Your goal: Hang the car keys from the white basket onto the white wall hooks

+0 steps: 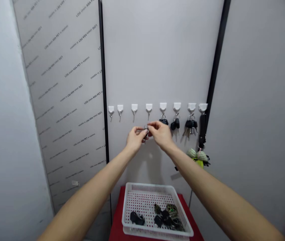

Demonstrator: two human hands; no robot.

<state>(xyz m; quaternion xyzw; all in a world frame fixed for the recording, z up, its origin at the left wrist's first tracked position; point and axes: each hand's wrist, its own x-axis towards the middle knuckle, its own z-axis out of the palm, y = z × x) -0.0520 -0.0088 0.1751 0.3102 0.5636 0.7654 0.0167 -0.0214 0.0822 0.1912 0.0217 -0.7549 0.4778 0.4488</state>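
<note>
My left hand (134,138) and my right hand (161,134) meet in front of the wall, just below a white hook (149,107). Between their fingertips is a small key ring (145,127) with a dark key on it, mostly covered by the fingers. Both hands are closed in a pinch, the right at the ring and the left around the key. To the right of them, bunches of black-headed keys (175,124) hang from neighbouring hooks, one bunch (164,121) partly behind my right hand. The hook above my hands carries nothing.
Bare hooks (134,107) continue leftward. On the far right hook hangs a black strap (202,130) with green trinkets (199,155). Below, a white perforated basket (125,214) rests on a red surface (116,221), holding dark key fobs (137,218) and several metal keyrings (171,210).
</note>
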